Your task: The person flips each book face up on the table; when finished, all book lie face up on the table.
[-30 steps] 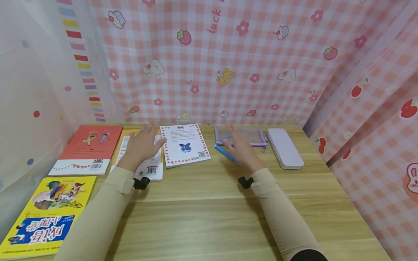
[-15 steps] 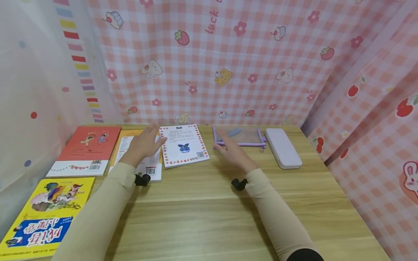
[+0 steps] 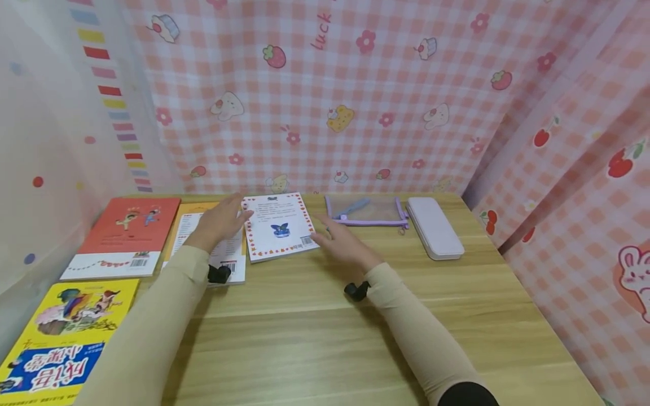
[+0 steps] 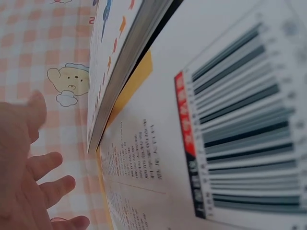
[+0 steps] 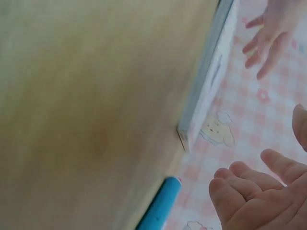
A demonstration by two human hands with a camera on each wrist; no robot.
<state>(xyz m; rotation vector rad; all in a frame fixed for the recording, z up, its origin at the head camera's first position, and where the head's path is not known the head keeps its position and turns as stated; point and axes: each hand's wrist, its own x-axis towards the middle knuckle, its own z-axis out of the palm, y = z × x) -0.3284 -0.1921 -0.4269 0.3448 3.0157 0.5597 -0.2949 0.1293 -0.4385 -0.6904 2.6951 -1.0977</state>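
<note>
In the head view my left hand (image 3: 219,224) hovers with extended fingers over a yellow-edged book (image 3: 231,248), its thumb near the left edge of a white book with a leaf border (image 3: 279,228). My right hand (image 3: 347,246) is held out beside that white book's right edge, fingers loosely extended, holding nothing. A blue marker (image 5: 160,203) lies on the table below the right hand in the right wrist view; in the head view the hand mostly hides it. Behind the right hand rests a clear pouch with purple trim (image 3: 373,223), a light blue item (image 3: 358,206) inside.
A pale lilac pencil case (image 3: 434,227) lies right of the pouch. At the left are a red book (image 3: 134,228) and, nearer, a yellow book (image 3: 76,332). A checked curtain (image 3: 304,96) closes off the back of the wooden table (image 3: 284,344).
My right hand has moved left, from over the pouch and marker to the white book's right edge. The left hand stays over the yellow-edged book. The head view has shifted slightly.
</note>
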